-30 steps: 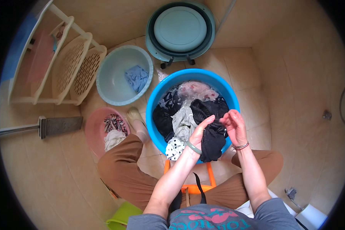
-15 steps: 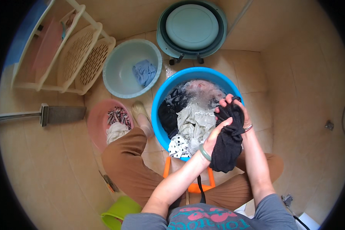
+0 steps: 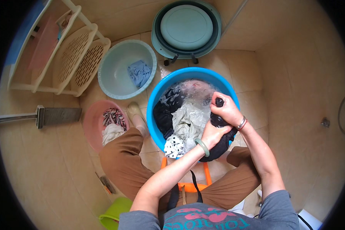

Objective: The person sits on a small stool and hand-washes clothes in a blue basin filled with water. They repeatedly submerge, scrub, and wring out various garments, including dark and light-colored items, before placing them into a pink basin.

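Note:
A wet black garment [image 3: 219, 148] is gripped between my two hands over the right rim of a large blue tub [image 3: 156, 132]. My left hand [image 3: 214, 135], with a green bangle at the wrist, is closed round its middle. Farther away, my right hand [image 3: 227, 111] makes a fist round the upper end, and a bunched tip sticks out. The rest hangs below my hands at the tub's near right edge. In the tub lie other black clothes [image 3: 165, 113], a pale grey-white cloth [image 3: 189, 119] and a white cloth with black dots [image 3: 174, 147], with water and foam at the far side.
A pale green basin [image 3: 111, 82] with a blue cloth stands beyond, left of the tub. A pink basin [image 3: 91, 128] of laundry sits by my left foot. Folded tubs [image 3: 186, 27] lean at the back wall. A cream rack [image 3: 80, 73], a floor brush [image 3: 59, 116] and an orange stool [image 3: 207, 174] are nearby.
My right hand has turned over and closed into a fist round the garment's upper end. The garment is now twisted tighter and held lower. The view has shifted slightly.

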A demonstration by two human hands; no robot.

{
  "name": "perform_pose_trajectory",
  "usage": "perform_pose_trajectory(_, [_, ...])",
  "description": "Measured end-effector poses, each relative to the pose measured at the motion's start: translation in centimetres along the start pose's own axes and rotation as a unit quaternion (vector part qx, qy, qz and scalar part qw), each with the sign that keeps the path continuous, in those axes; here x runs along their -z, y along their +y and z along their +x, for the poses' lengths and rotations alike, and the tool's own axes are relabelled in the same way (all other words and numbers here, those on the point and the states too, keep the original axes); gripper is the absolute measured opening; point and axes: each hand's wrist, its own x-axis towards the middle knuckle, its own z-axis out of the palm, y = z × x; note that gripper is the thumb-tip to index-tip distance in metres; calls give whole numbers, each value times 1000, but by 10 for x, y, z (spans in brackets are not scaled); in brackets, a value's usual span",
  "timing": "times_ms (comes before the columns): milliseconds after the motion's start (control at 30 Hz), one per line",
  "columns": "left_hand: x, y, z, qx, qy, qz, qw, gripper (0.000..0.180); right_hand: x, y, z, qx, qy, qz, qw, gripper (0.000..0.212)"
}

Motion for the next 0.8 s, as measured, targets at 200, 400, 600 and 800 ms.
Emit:
perform_pose_trajectory(200, [36,-52,23,-103,134,176,970,46,-48,24,0,47,108,-154,981,19])
perform_pose_trajectory(400, [29,4,-6,84,-14,8,996,43,-8,28,3,-142,-66,265,952,58])
perform_pose_trajectory(600, [29,26,-18,218,-262,-341,876,50,15,21,-4,-4,-193,618,762,89])
perform_pose_trajectory(800, [9,26,-31,194,-379,-435,793,65,2,-19,-11,52,-280,702,653,49])
